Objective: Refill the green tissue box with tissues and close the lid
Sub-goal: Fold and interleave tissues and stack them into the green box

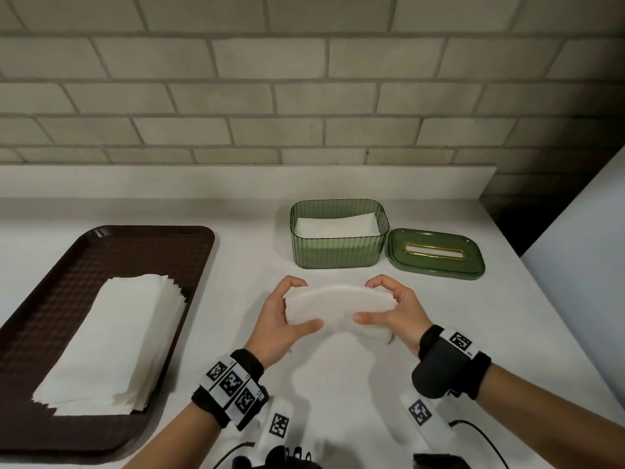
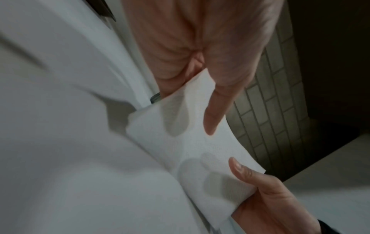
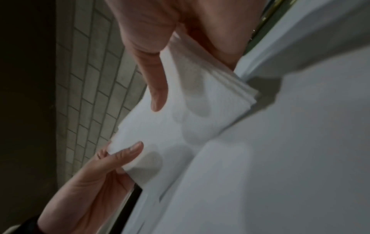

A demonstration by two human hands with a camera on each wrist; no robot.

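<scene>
**Both hands bow a wad of tissues in front of the open green box**

Left hand (image 1: 278,319) grips one end of a small stack of white tissues (image 1: 338,304), thumb on top and fingers curled behind; the right hand (image 1: 392,308) grips the other end the same way. Between them the stack arches upward, held above the white bench (image 1: 355,384).

Just beyond the hands stands the green tissue box (image 1: 338,247), open at the top, with a layer of white tissues (image 1: 334,225) already lying inside. Its green lid (image 1: 436,253), with a gold-rimmed slot, lies flat on the bench, just beside the box on its right.

On the left of the bench, well apart from the box, a dark brown tray (image 1: 61,265) carries a larger pile of white tissues (image 1: 111,343). A grey brick wall (image 1: 304,96) rises behind the bench.
</scene>
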